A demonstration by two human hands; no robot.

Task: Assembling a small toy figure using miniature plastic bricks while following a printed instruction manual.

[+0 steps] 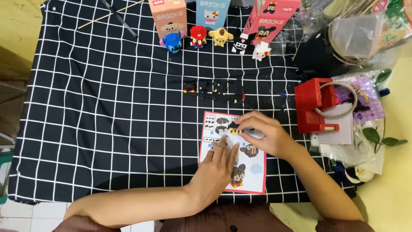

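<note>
My right hand (262, 134) pinches a small black and yellow brick piece (234, 129) over the top of an instruction sheet (257, 172) with a red border. The fingers of my left hand (218, 168) lie flat on that sheet, just below the piece, holding nothing. A scatter of small black loose bricks (214, 91) lies on the black checked cloth (107, 111) just beyond the sheet.
Several finished brick figures (198, 36) stand in a row at the far edge, in front of three upright boxes (168, 16). A red plastic holder (315, 105) with a ring, plastic bags and papers crowd the right side. A stick and pen lie at top left.
</note>
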